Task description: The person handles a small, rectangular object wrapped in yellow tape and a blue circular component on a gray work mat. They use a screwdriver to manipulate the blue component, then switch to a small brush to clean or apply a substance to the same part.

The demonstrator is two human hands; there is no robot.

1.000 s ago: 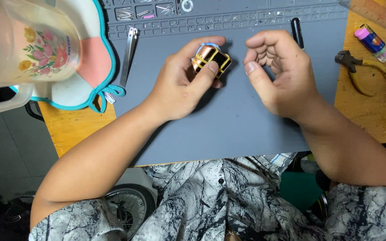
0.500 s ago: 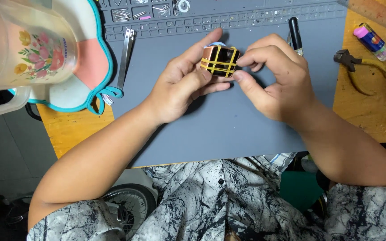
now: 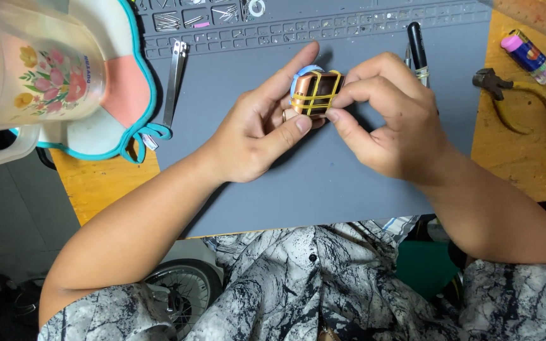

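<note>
A small copper-brown block bound with yellow rubber bands and a pale blue loop (image 3: pixel 316 92) is held above the grey silicone work mat (image 3: pixel 349 183), pinched from both sides. It is gripped by the left hand (image 3: pixel 257 129) with thumb beneath and fingers stretched along its far side, while the right hand (image 3: pixel 390 120) is curled, fingertips closed on its right edge. Metal tweezers (image 3: pixel 174 79) lie on the mat to the left, a black pen (image 3: pixel 417 47) just beyond the right hand.

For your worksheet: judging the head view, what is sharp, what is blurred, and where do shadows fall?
Head view: the small brown block bound in yellow bands and both hands, left hand and right hand, are sharp; the floral mug near the lens is soft; light is even, with faint shadows under the hands on the grey mat.
</note>
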